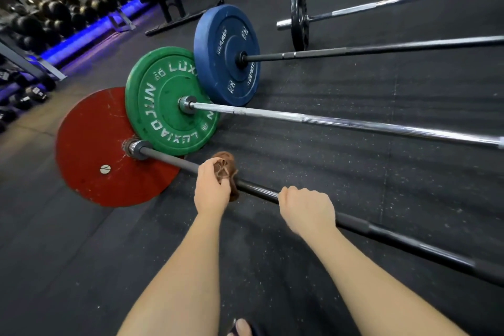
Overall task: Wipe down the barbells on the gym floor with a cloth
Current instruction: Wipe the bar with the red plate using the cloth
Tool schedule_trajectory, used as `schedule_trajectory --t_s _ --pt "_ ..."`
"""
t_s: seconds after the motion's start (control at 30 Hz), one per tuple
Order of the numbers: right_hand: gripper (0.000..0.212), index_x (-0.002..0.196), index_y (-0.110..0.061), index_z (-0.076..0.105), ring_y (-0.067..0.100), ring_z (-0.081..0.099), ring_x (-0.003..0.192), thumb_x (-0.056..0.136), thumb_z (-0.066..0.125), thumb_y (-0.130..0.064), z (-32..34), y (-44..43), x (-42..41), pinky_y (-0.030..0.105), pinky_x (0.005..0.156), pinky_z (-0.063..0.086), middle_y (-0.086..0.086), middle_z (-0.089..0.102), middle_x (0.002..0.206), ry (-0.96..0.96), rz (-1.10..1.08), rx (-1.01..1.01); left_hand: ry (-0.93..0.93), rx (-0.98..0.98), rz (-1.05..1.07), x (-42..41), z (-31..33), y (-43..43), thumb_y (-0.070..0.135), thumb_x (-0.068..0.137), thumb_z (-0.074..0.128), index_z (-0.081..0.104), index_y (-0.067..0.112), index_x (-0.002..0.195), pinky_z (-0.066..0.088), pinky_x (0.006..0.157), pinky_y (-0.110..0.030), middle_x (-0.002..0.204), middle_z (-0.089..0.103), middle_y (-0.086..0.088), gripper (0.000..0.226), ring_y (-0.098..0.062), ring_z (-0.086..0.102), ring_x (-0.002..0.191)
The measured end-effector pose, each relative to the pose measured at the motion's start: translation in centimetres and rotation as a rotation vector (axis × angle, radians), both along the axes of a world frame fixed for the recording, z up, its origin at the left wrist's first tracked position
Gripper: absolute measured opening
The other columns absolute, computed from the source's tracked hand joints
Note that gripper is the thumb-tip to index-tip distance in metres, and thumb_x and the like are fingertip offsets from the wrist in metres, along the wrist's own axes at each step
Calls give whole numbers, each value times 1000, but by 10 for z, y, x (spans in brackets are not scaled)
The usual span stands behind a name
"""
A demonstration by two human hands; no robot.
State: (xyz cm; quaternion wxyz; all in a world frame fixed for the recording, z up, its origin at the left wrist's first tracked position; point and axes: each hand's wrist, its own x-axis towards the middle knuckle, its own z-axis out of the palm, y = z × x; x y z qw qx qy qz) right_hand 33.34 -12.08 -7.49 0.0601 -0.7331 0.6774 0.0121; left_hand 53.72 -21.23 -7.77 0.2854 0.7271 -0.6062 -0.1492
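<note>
Gripping the nearest bar (pixel 395 237) at lower centre, the right hand (pixel 306 210) steadies it while the left hand (pixel 212 188) clasps the cloth (pixel 227 169) around it, mid-wipe. Next, probably, a slide toward the red plate (pixel 95 150); three farther barbells (pixel 354 124) wait.

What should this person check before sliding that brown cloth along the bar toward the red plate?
1. Cloth gripped in the left hand and bunched against the black bar: ok.
2. Right hand curled round the same bar to steady it: ok.
3. Bar bare between the cloth and the red plate, with nothing in the way: ok.
4. Red plate clear of the green plate beside it: cannot tell, as they overlap in this view.
5. Stretch of bar under the right hand already wiped: cannot tell.
</note>
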Motion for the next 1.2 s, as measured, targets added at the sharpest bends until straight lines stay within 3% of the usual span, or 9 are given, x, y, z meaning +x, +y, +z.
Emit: schedule_trajectory --t_s 0.17,0.23,0.3,0.43,0.57,0.7,0.87,1.03,1.2 --pt "32 117 -11 50 27 45 61 88 55 1 -2 2 -1 32 48 22 2 37 79 8 26 20 -268 78 -103 6 9 -20 26 99 54 52 24 130 48 93 -47 133 50 -4 31 -31 56 118" --pt "30 124 -12 50 27 46 60 95 51 -4 -5 2 -2 32 48 22 2 41 81 15 39 15 -267 102 -158 9 9 -16 21 97 57 51 21 132 47 95 -48 136 48 -5 35 -32 55 120" --pt "27 126 -14 52 29 58 67 107 35 -24 -5 2 -1 33 51 28 2 55 87 -45 6 -5 -205 115 -146 8 13 -11 17 96 58 51 19 132 45 97 -46 138 48 -5 37 -31 55 121" --pt "62 97 -18 52 25 63 68 103 15 -66 -1 2 0 35 60 38 -2 66 80 -113 -112 -44 -192 90 -115 2 16 -8 17 96 56 51 19 130 44 96 -44 136 48 -6 34 -31 53 122" --pt "76 92 -18 51 23 51 61 92 12 -84 -1 3 3 35 58 38 -4 53 70 -97 -166 -6 -185 109 -84 3 11 -11 18 96 56 49 22 131 44 95 -47 138 45 -4 35 -29 49 125" --pt "87 104 -19 57 24 67 84 84 15 -93 -1 -4 7 34 66 43 -1 68 92 -94 -189 67 -179 108 -94 5 11 -13 17 95 57 48 22 131 44 94 -47 138 44 -4 38 -29 47 126" --pt "84 114 -22 59 23 62 100 75 42 -96 23 -32 -2 35 78 46 -3 65 113 -162 -163 399 -151 80 -159 2 14 1 19 96 56 48 25 132 43 96 -41 138 44 1 37 -23 46 126" --pt "70 110 -21 56 21 66 94 78 60 -83 18 -60 35 34 79 53 -3 63 102 -238 -141 403 -106 31 -264 -1 5 15 26 98 54 50 33 133 48 99 -43 137 45 13 36 -14 46 127" --pt "48 111 -22 63 25 68 93 91 60 -65 3 -52 41 33 71 46 0 69 103 -120 -158 193 -155 31 -342 32 1 -12 25 98 54 48 38 132 49 98 -44 138 45 17 37 -14 53 123"
